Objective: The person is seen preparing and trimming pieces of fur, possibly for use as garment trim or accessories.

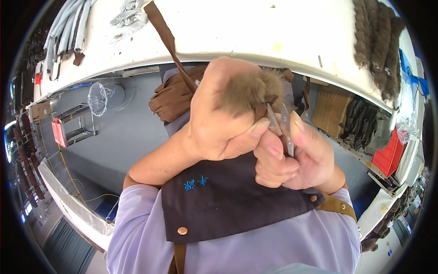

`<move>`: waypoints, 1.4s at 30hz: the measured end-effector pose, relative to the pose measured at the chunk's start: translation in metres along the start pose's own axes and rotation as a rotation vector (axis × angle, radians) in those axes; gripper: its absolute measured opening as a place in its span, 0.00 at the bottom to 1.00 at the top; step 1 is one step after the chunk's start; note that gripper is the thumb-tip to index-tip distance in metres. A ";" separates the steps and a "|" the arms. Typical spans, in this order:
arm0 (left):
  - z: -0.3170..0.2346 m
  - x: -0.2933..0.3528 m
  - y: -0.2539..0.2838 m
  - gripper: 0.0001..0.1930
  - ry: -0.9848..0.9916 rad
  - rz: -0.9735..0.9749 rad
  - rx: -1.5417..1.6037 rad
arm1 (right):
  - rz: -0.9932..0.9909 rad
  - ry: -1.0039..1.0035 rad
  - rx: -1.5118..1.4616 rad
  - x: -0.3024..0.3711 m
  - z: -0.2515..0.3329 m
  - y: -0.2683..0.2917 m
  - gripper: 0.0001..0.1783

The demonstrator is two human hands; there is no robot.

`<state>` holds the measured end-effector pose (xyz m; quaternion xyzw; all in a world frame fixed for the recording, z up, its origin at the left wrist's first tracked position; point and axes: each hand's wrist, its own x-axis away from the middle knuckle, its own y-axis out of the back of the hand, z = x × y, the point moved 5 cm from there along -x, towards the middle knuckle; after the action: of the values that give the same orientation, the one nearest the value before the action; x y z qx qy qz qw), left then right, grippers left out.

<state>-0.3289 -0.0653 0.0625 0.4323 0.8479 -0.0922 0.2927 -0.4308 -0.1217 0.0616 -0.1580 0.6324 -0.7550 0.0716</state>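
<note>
My left hand (pixel 205 114) is closed around a tuft of brown-grey fur (pixel 244 91), which bulges out over the fingers in front of my chest. A small dark brown edge of it shows between finger and thumb. Right beside it, my right hand (pixel 299 157) grips small metal thread snips (pixel 289 137) between thumb and fingers. Their two pointed blades stand apart, with the tips at the brown edge of the fur. Behind my left hand lie gathered brown cloth (pixel 175 93) and a brown strap (pixel 162 27) reaching onto the white table (pixel 219 32).
Pale strips (pixel 68 27) and a crumpled grey piece (pixel 129 16) lie on the table's left. Brown fur strips (pixel 376 41) hang over its right side. Below are a cardboard box (pixel 331 107), a red bin (pixel 388 153), and a metal-framed stool (pixel 75 125) on the grey floor.
</note>
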 end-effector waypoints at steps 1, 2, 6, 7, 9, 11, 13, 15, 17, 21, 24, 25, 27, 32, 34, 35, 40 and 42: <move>-0.004 -0.001 0.002 0.11 -0.090 -0.017 -0.121 | 0.000 -0.001 -0.001 0.000 -0.001 0.000 0.23; -0.002 -0.002 0.002 0.11 -0.089 -0.015 -0.120 | -0.019 0.007 -0.010 0.000 -0.001 0.001 0.22; -0.006 -0.007 0.004 0.10 -0.250 0.069 -0.246 | -0.082 0.071 0.078 0.000 0.000 0.003 0.21; -0.008 -0.008 0.001 0.10 -0.280 0.138 -0.290 | -0.084 0.072 0.076 0.000 0.001 0.003 0.21; -0.006 -0.006 0.001 0.10 -0.238 0.115 -0.255 | -0.080 0.104 0.123 -0.002 0.003 0.004 0.19; -0.005 -0.003 -0.001 0.09 -0.196 0.093 -0.219 | -0.085 0.109 0.147 -0.003 0.004 0.007 0.18; -0.004 -0.001 -0.001 0.10 -0.103 0.004 -0.066 | -0.091 0.113 0.172 -0.004 0.002 0.008 0.18; -0.004 0.000 -0.004 0.11 -0.067 -0.006 0.016 | -0.140 0.194 0.265 -0.005 0.005 0.009 0.18; -0.002 -0.002 -0.001 0.11 -0.031 -0.017 0.094 | -0.113 0.227 0.339 -0.005 0.007 0.009 0.18; -0.003 -0.008 0.000 0.16 0.027 0.116 -0.003 | -0.079 0.245 0.356 -0.003 0.008 0.004 0.18; -0.004 -0.007 -0.001 0.12 0.055 0.074 0.091 | -0.076 0.187 0.331 -0.004 0.006 0.005 0.19; -0.004 -0.007 -0.001 0.12 0.050 0.056 0.102 | -0.077 0.189 0.330 -0.003 0.006 0.006 0.19; -0.004 -0.006 -0.002 0.12 0.038 0.051 0.083 | -0.062 0.131 0.283 -0.003 0.005 0.007 0.20; -0.005 -0.007 -0.002 0.12 0.012 0.080 0.047 | -0.053 0.141 0.264 -0.003 0.006 0.006 0.21; -0.005 -0.007 -0.002 0.12 0.016 0.039 0.052 | -0.051 0.149 0.261 -0.003 0.006 0.005 0.21; -0.005 -0.009 -0.001 0.12 0.016 0.041 0.053 | -0.065 0.159 0.257 -0.003 0.006 0.005 0.21; -0.002 -0.006 -0.005 0.12 0.087 0.048 0.106 | -0.078 0.197 0.214 -0.004 0.006 0.006 0.20; -0.001 -0.006 -0.007 0.11 0.099 0.068 0.164 | -0.086 0.189 0.197 -0.005 0.005 0.008 0.19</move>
<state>-0.3323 -0.0728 0.0659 0.4874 0.8357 -0.1300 0.2172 -0.4252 -0.1265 0.0540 -0.1051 0.5517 -0.8274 -0.0054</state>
